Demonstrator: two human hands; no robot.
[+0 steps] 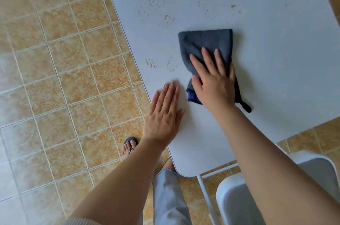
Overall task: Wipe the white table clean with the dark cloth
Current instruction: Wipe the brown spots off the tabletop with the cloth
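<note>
On the white table [266,70], the right hand [213,79] presses flat, fingers spread, on the dark cloth [207,44].
Beside the cloth, nearer the table's edge, the left hand [163,112] lies open and empty. Wet spots [150,2] dot the table beyond the cloth. The hand hides the cloth's near part; a blue tag [192,97] shows there, no writing legible.

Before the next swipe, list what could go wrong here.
1. The dark cloth lies beside the droplet patches, so a sideways swipe may smear them or push them off the table edge.
2. The left hand rests flat near that edge and could slip off under weight.
</note>
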